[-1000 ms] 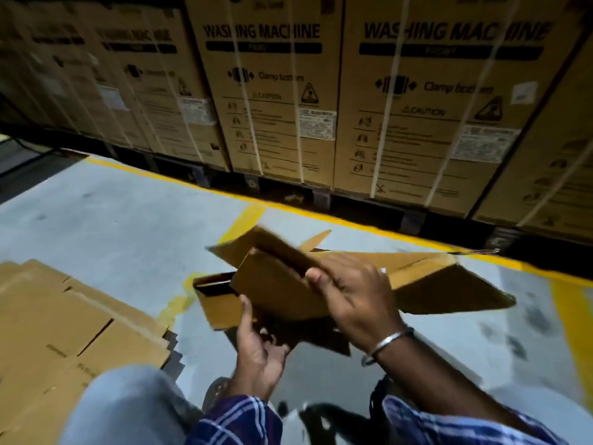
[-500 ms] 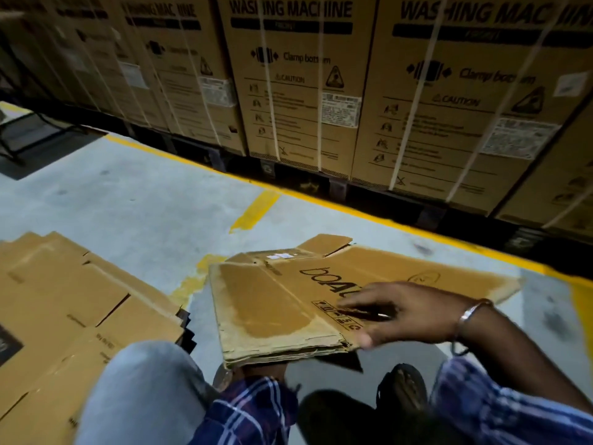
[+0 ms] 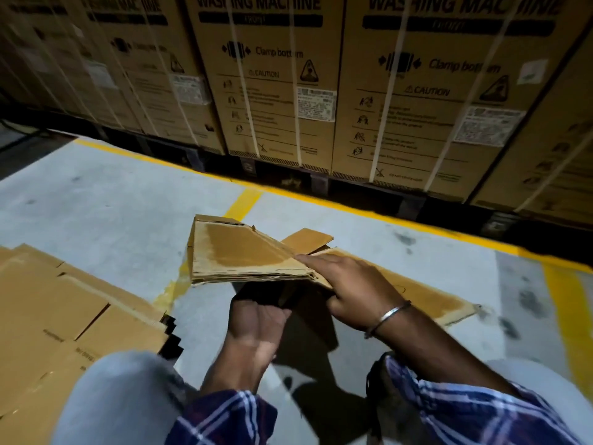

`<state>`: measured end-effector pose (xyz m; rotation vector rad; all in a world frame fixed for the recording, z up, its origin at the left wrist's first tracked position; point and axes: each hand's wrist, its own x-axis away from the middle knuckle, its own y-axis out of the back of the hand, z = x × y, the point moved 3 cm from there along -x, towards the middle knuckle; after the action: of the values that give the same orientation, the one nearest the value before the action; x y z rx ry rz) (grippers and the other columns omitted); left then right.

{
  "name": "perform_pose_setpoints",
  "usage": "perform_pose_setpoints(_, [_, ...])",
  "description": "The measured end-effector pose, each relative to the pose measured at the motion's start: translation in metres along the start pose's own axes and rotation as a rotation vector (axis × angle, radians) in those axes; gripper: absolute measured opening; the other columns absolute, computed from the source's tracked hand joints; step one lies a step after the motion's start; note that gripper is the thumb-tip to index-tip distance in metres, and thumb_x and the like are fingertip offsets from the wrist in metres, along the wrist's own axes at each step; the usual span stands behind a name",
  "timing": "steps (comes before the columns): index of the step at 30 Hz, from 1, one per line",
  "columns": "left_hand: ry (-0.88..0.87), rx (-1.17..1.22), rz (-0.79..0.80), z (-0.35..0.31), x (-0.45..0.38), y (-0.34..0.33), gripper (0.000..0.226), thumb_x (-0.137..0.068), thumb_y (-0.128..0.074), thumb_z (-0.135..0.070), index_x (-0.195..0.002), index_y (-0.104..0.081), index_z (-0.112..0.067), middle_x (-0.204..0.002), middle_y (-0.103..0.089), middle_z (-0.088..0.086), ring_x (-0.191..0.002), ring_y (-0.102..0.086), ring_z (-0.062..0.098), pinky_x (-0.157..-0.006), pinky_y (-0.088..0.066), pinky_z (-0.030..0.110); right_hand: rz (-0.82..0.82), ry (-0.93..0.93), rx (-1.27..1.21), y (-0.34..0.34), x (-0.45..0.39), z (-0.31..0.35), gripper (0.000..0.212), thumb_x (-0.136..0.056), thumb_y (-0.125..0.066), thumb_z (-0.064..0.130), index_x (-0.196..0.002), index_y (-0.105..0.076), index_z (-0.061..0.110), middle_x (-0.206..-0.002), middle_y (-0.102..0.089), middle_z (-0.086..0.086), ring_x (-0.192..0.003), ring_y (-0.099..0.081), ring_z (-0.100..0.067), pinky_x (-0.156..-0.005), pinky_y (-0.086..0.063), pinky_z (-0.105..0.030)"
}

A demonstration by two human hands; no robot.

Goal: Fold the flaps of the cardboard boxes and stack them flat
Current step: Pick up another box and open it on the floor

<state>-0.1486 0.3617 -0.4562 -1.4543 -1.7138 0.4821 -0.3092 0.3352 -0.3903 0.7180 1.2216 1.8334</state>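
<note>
Head view: left hand [image 3: 256,319] grips the flattened box [image 3: 244,252] underneath, right hand [image 3: 349,281] presses flat on top (flaps could spring open).

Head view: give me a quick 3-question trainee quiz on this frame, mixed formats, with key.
1. True or false: the right hand lies on top of the flattened box.
2. Where is the stack of flat boxes? A) by the person's left knee B) on top of the washing machine cartons C) beyond the yellow floor line
3. Fill in: the left hand holds the box from ____.

Key: 1 true; 2 A; 3 underneath
</note>
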Motion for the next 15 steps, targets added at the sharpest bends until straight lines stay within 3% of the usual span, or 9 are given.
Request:
perform_pose_setpoints(2, [0.025, -0.05, 0.09, -0.007, 0.009, 0.001, 0.028, -0.086, -0.056, -0.002, -0.113, -0.065, -0.004, -0.131, -0.061, 0.021, -0.138, -0.048, 0.043, -0.12, -0.03, 0.06, -0.038, -0.005, 0.035, -0.001, -0.004, 0.008, 0.089, -0.075, -0.055, 0.012, -0.155, -0.03, 0.043, -0.155, -0.045, 0.013, -0.134, -0.05, -0.028, -0.095, -0.051, -0.043])
perform_pose_setpoints(4, [0.034, -0.184, 0.235, -0.014, 0.022, -0.005, 0.025, -0.088, -0.069, -0.008, -0.112, -0.066, -0.002, -0.123, -0.064, 0.023, -0.128, -0.057, 0.041, -0.116, -0.036, 0.062, -0.063, -0.006, 0.066, -0.004, -0.006, 0.017, 0.086, -0.077, -0.058, 0.014, -0.154, -0.031, 0.042, -0.153, -0.048, 0.011, -0.131, -0.053, -0.029, -0.092, -0.052, -0.041])
perform_pose_setpoints(6, [0.038, -0.279, 0.289, -0.02, 0.035, -0.004, 0.051, -0.085, -0.082, -0.027, -0.118, -0.062, 0.006, -0.127, -0.06, 0.03, -0.127, -0.056, 0.045, -0.113, -0.038, 0.066, -0.091, 0.002, 0.103, -0.006, -0.007, 0.025, 0.081, -0.078, -0.06, 0.015, -0.15, -0.034, 0.042, -0.147, -0.052, 0.009, -0.127, -0.055, -0.029, -0.087, -0.053, -0.041])
perform_pose_setpoints(8, [0.029, -0.305, 0.212, -0.023, 0.045, -0.01, 0.069, -0.078, -0.088, -0.043, -0.119, -0.063, 0.007, -0.127, -0.062, 0.03, -0.124, -0.059, 0.045, -0.109, -0.042, 0.065, -0.095, 0.017, 0.136, -0.013, -0.007, 0.032, 0.073, -0.081, -0.062, 0.016, -0.146, -0.038, 0.038, -0.141, -0.055, 0.006, -0.125, -0.056, -0.028, -0.085, -0.054, -0.043])
perform_pose_setpoints(11, [-0.033, -0.308, 0.01, -0.02, 0.054, -0.009, 0.055, -0.087, -0.073, -0.054, -0.118, -0.073, -0.008, -0.111, -0.074, 0.016, -0.105, -0.071, 0.034, -0.1, -0.049, 0.055, -0.079, 0.056, 0.119, -0.026, -0.007, 0.044, 0.063, -0.084, -0.063, 0.016, -0.142, -0.043, 0.03, -0.139, -0.055, 0.003, -0.126, -0.055, -0.027, -0.088, -0.055, -0.045])
perform_pose_setpoints(15, [-0.119, -0.135, -0.137, -0.027, 0.057, -0.003, 0.064, -0.096, -0.06, -0.053, -0.136, -0.061, -0.005, -0.129, -0.066, 0.02, -0.113, -0.062, 0.037, -0.089, -0.047, 0.051, -0.082, 0.124, 0.002, -0.023, -0.003, 0.044, 0.055, -0.087, -0.067, 0.029, -0.141, -0.053, 0.029, -0.138, -0.057, 0.004, -0.126, -0.054, -0.022, -0.092, -0.053, -0.041])
